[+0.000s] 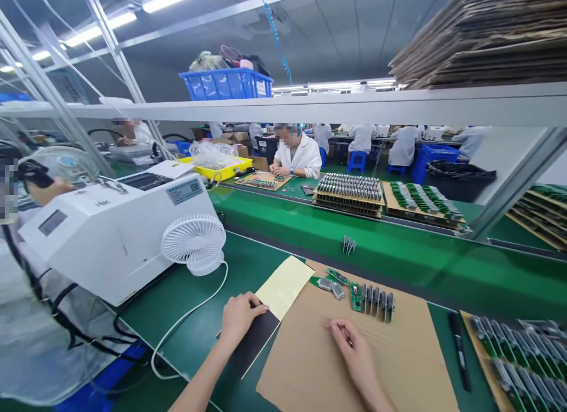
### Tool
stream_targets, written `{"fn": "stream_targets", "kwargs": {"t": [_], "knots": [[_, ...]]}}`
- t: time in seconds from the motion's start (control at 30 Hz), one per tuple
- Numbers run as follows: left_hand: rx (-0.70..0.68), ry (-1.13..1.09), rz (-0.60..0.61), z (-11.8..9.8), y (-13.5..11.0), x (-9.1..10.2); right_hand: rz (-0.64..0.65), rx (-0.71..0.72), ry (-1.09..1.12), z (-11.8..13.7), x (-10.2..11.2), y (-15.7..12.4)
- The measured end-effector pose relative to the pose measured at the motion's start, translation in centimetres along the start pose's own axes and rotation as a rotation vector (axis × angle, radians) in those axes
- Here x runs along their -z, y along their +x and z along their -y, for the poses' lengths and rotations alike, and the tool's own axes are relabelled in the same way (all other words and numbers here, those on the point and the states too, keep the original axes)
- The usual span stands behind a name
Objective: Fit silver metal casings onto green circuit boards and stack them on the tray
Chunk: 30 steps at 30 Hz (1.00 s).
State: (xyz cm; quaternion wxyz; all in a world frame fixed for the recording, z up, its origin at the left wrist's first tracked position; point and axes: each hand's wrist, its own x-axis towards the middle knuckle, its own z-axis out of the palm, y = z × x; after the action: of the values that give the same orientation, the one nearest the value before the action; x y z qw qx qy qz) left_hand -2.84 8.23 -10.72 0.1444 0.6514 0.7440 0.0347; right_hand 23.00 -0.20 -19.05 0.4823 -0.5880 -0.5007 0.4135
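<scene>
My left hand has its fingers bent over a black sheet, the thumb along the top where the black meets a pale yellow strip of paper. Over the brown cardboard my right hand is held with its fingers curled together; whatever lies between them, if anything, is hidden. Beyond it, on the cardboard, a row of small circuit boards with grey metal parts stands on edge. A green circuit board lies beside the row, and loose grey metal-cased pieces lie to its left.
A white desk fan and a white machine stand left. Right are a black pen and a board-laden tray. A green conveyor runs ahead, carrying several boards. A co-worker sits across.
</scene>
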Motion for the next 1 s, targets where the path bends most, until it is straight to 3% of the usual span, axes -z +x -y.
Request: {"fn": "stream_targets", "kwargs": {"t": [0.2, 0.4, 0.6, 0.73, 0.9, 1.0], "knots": [[0.033, 0.063, -0.19, 1.9, -1.1, -0.7, 0.047, -0.051, 0.057, -0.2, 0.3, -0.2], [-0.247, 0.102, -0.221, 0.6, -0.9, -2.8, -0.015, -0.123, 0.153, 1.1, 0.0, -0.5], [-0.45, 0.046, -0.265, -0.7, 0.8, -2.3, -0.083, -0.211, 0.361, 2.6, 0.7, -0.2], [-0.63, -0.061, -0.231, -3.8, 1.4, -2.3, -0.003, -0.293, 0.6, 3.2, 2.2, -0.1], [-0.844, -0.129, -0.125, -9.3, 3.9, -4.7, 0.12, -0.34, 0.886, 3.5, 3.3, 0.0], [-0.897, -0.164, -0.102, -11.0, 5.5, -5.9, 0.148, -0.341, 0.982, 3.4, 3.3, 0.3]]}}
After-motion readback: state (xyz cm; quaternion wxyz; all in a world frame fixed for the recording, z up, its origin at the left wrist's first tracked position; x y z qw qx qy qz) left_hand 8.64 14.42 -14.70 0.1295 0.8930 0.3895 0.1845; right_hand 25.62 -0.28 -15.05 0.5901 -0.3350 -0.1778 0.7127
